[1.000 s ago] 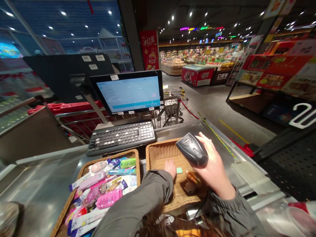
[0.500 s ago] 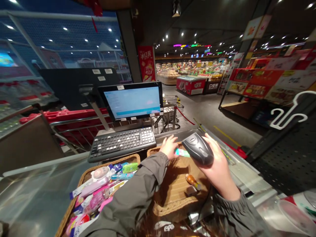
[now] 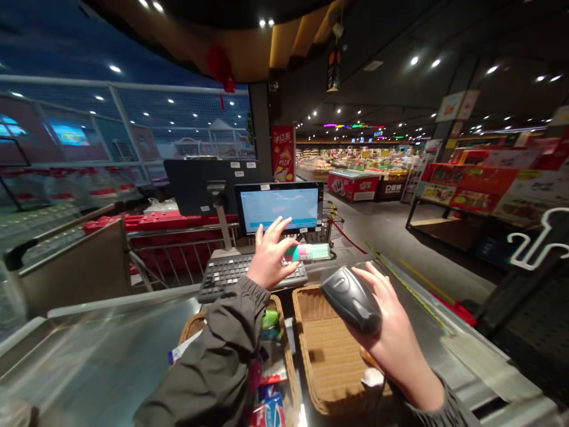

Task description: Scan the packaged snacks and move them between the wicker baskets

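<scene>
My left hand (image 3: 271, 258) is raised over the keyboard (image 3: 224, 276), pinching a small clear tube (image 3: 313, 252) with a green end and a pink label. The tube lies level, its clear end towards the right. In my right hand (image 3: 398, 332) is a black handheld barcode scanner (image 3: 353, 301), held above the right wicker basket (image 3: 326, 362). A small white item (image 3: 372, 377) lies in that basket, partly behind my right hand. The left wicker basket (image 3: 288, 362) holds colourful packaged goods, many of them hidden by my left sleeve.
A lit screen (image 3: 282, 207) stands behind the keyboard, with a second dark monitor (image 3: 204, 184) turned away. The metal counter (image 3: 111, 338) stretches to the left. A white hook rack (image 3: 531, 249) stands at the right, and store shelves lie beyond.
My left hand has lifted the tube out of the right basket and moved up and left over the keyboard. The scanner stays in my right hand. The view has turned left and tilted up.
</scene>
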Available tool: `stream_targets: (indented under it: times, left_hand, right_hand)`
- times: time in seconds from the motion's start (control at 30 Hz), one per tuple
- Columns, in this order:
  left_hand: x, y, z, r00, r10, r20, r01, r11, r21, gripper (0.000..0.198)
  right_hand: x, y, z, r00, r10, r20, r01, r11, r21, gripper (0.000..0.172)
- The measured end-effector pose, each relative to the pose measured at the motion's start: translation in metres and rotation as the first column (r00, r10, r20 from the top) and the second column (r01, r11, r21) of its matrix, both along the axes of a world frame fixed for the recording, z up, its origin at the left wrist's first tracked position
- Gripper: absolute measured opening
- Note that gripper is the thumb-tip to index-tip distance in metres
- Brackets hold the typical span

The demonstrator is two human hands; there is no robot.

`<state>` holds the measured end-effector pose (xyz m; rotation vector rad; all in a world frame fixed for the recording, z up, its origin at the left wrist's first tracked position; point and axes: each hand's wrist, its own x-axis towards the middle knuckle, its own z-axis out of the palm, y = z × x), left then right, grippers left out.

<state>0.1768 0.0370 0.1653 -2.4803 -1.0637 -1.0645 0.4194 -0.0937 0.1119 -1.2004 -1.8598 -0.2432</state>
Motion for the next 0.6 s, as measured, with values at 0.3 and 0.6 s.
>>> stream_targets:
  times: [0.3,0.6]
  left_hand:
    - [-0.066,-0.012,0.017,0.997,0.072,0.025,-0.073,0.995,0.066,0.025]
    - [-0.095,-0.016,0.016,0.996,0.065,0.059,-0.070,0.994,0.079,0.025]
  right_hand:
    - [-0.062,-0.008,0.011,0.995,0.084,0.058,-0.085,0.996,0.009,0.054]
    - [-0.093,-0.017,0.011,0.995,0.071,0.068,-0.071,0.997,-0.005,0.051]
